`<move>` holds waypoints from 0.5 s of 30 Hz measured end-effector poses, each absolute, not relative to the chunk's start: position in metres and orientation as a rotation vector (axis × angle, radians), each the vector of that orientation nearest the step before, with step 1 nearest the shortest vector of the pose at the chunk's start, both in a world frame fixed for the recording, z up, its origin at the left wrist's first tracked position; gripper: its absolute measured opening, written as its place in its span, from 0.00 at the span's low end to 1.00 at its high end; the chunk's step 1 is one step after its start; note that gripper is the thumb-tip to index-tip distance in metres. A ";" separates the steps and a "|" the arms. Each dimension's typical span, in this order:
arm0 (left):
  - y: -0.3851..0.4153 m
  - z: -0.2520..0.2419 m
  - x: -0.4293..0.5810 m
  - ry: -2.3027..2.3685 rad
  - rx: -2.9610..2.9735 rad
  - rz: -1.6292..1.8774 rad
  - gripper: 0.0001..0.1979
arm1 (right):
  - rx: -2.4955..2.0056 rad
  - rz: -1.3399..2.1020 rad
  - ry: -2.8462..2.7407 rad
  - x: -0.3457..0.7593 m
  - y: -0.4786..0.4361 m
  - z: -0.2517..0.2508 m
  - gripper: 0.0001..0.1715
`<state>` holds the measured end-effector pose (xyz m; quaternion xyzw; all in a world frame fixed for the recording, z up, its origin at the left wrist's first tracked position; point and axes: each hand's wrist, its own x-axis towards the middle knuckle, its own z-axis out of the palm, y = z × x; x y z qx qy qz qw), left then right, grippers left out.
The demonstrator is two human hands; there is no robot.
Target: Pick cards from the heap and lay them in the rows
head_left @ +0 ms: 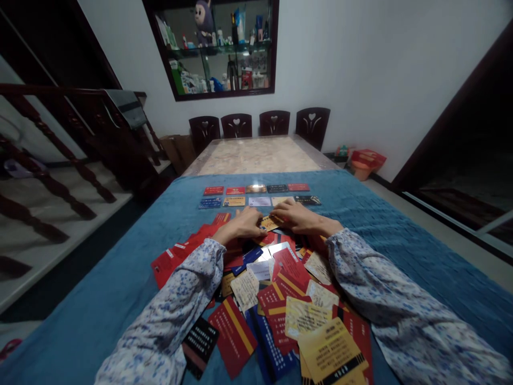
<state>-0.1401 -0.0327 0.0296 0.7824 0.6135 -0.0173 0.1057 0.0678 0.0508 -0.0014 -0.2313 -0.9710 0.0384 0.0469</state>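
My left hand (240, 224) and my right hand (298, 218) meet at the far edge of a heap of cards (280, 299) on a blue cloth (120, 278). Both pinch a yellow card (269, 223) between them, fingers closed on it. The heap holds several red, blue, yellow and white cards, loosely overlapped, between my forearms. Beyond my hands, two neat rows of cards (256, 195) lie side by side on the cloth. Both sleeves are white with a blue flower print.
The cloth covers the near part of a long table (256, 155) with a pale bare top. Several dark chairs (260, 124) stand at its far end. A wooden stair rail (60, 144) runs at left. A wall cabinet (218, 48) holds bottles. A red container (366, 160) sits on the floor.
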 end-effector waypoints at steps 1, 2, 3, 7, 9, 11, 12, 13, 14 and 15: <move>-0.032 0.029 -0.141 1.812 2.298 -0.061 0.16 | -0.697 0.119 -2.958 0.068 0.052 -0.002 0.28; -0.032 0.029 -0.141 1.816 2.291 -0.066 0.16 | -0.687 0.123 -2.953 0.069 0.053 -0.003 0.28; -0.032 0.029 -0.141 1.819 2.286 -0.065 0.16 | -0.676 0.127 -2.948 0.069 0.055 -0.004 0.29; -0.034 0.029 -0.142 1.804 2.318 -0.014 0.13 | -0.646 0.158 -2.926 0.070 0.057 -0.008 0.30; -0.036 0.030 -0.142 1.792 2.365 0.023 0.12 | -0.639 0.168 -2.916 0.070 0.058 -0.009 0.29; -0.038 0.032 -0.142 1.788 2.415 0.047 0.12 | -0.646 0.158 -2.905 0.071 0.059 -0.010 0.30; -0.039 0.032 -0.142 1.786 2.436 0.046 0.12 | -0.650 0.144 -2.902 0.072 0.059 -0.010 0.30; -0.039 0.032 -0.142 1.786 2.451 0.038 0.12 | -0.651 0.129 -2.902 0.072 0.060 -0.010 0.31; -0.040 0.032 -0.143 1.783 2.463 0.026 0.12 | -0.651 0.112 -2.903 0.073 0.061 -0.010 0.32; -0.040 0.033 -0.143 1.779 2.472 0.014 0.13 | -0.649 0.094 -2.905 0.074 0.062 -0.010 0.32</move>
